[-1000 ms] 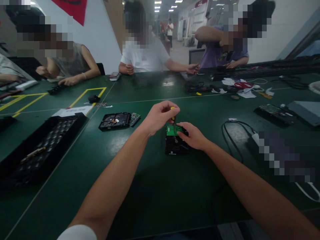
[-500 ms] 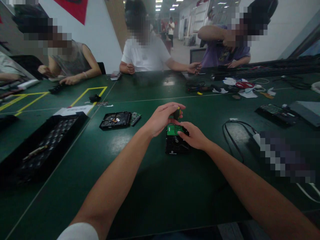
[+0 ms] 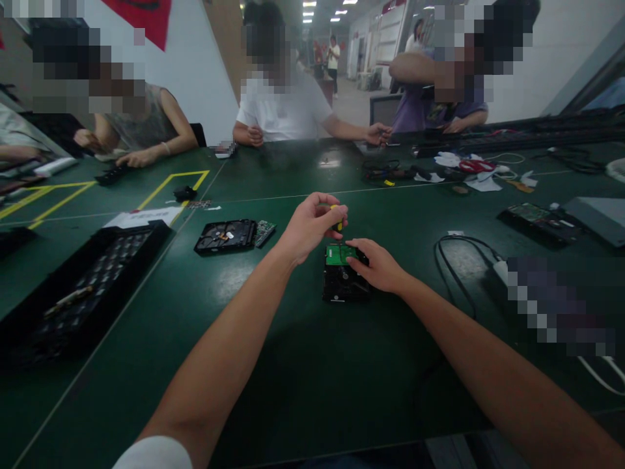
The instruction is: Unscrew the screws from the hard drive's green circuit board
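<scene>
In front of me a black hard drive (image 3: 334, 283) lies on the green tabletop, its green circuit board (image 3: 336, 255) facing up. My right hand (image 3: 381, 264) grips the drive's right side, thumb on top near the board. Just above the far end of the drive, my left hand (image 3: 310, 225) is closed round a screwdriver (image 3: 338, 226) with a yellow and dark handle. The fingers hide much of the tool, and its tip is not clearly visible.
Left of the drive lie another hard drive (image 3: 225, 235) and a loose circuit board (image 3: 264, 232). A long black tray (image 3: 122, 260) holds a small part. Right are a black cable (image 3: 456, 277) and a third drive-like device (image 3: 540, 223). Several people sit across the table.
My left hand has risen slightly and shifted left with the screwdriver, uncovering more of the green board. My right hand stays on the hard drive.
</scene>
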Demonstrator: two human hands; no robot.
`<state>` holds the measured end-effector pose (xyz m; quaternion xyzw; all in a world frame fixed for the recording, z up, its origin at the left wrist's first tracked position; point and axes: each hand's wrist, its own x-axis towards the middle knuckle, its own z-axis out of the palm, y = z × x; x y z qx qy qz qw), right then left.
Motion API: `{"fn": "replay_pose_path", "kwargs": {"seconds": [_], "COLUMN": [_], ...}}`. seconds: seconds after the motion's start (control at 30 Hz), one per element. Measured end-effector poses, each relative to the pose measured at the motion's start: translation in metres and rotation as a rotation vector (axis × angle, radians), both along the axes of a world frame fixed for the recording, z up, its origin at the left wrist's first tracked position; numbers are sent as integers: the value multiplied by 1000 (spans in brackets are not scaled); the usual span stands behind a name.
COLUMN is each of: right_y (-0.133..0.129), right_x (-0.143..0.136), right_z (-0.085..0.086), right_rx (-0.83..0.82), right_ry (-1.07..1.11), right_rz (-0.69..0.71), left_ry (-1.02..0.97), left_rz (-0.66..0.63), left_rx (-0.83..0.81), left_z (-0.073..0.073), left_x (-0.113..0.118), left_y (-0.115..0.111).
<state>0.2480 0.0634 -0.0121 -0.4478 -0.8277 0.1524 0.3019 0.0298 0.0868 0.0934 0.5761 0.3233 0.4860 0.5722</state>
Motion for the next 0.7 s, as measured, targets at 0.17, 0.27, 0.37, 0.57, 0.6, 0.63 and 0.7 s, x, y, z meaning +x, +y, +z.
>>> {"fn": "replay_pose_path", "kwargs": {"seconds": [0.17,0.27,0.37,0.57,0.6,0.63,0.7], "right_y": [-1,-1,0,2,2,2,1], "right_x": [-1,-1,0,1,1,1,1], "right_z": [1,1,-1,-3,-3,-3,-3], "right_rx": [-6,-18,-18,-8,-9,-12,-17], "right_ry": [3,0,4,-5,-5,-2,5], "right_rz": [-4,-12,-17,-16,-17,-15,-8], "left_ry": [67,47,-22,-66,-51,-34,-4], "left_rz": [-12,13,-3,-70,-67,-56,-13], "left_rx": [63,36,-32,-89,-81,-75,-77], "left_z": [-5,-6,-5,1,3,4,6], "left_x": [-1,-1,-3,-7,-8,-8,-7], "left_y": [3,5,6,5,4,3,3]}}
